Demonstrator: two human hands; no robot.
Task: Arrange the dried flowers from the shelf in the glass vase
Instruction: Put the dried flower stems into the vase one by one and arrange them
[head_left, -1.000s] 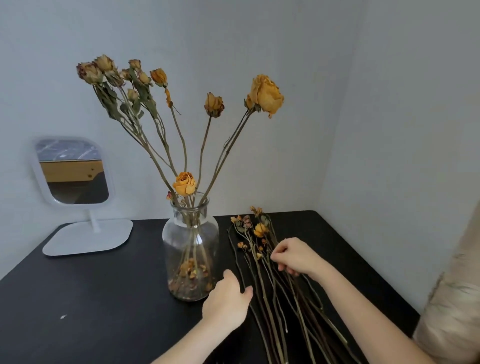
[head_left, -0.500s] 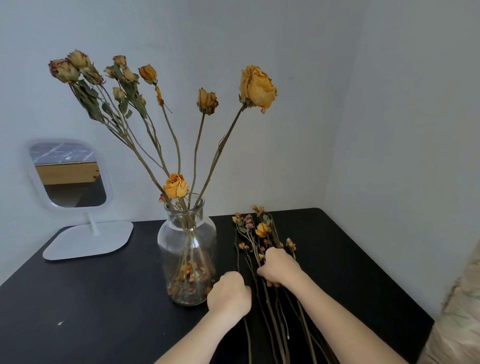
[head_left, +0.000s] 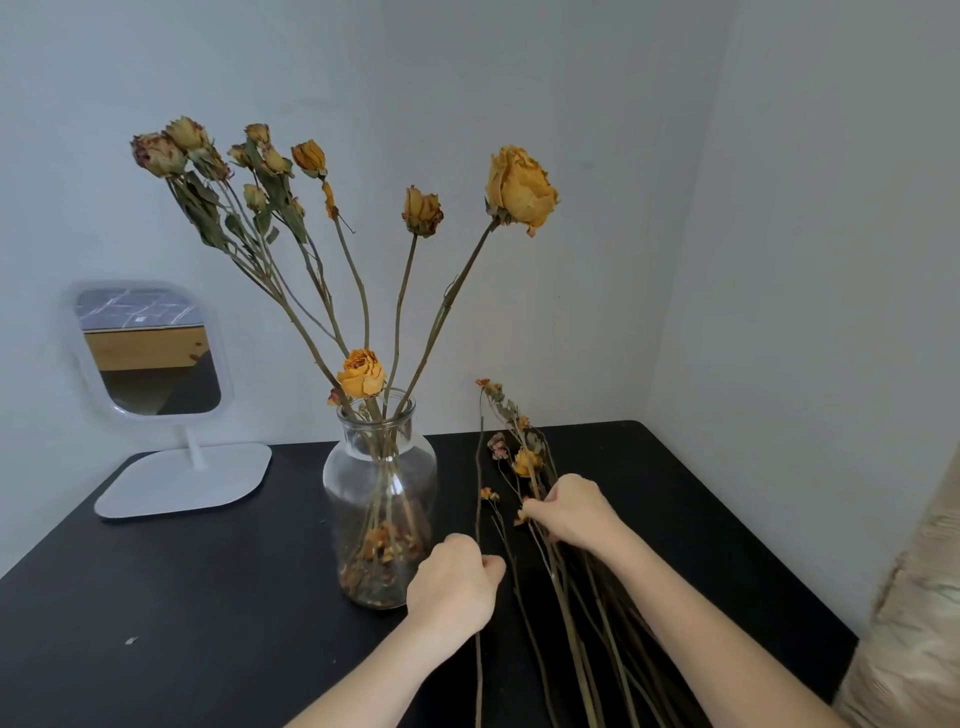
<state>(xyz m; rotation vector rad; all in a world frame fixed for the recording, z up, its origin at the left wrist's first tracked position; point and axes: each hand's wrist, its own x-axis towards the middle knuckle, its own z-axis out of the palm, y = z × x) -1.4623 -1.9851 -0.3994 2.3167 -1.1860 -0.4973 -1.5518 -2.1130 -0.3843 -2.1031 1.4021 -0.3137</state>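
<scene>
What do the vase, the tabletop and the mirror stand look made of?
Vase: clear glossy glass; stems show through it. Tabletop: matte black, maybe painted wood or laminate. Mirror stand: smooth white, likely plastic or coated metal.

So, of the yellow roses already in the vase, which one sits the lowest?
The small open rose right at the mouth of the glass vase; all other blooms stand high above it on long stems.

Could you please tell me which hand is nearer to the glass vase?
Left. The left hand, curled over a thin stem, is just right of the glass vase, near its base; the right hand is farther right, pinching the loose stems.
</scene>
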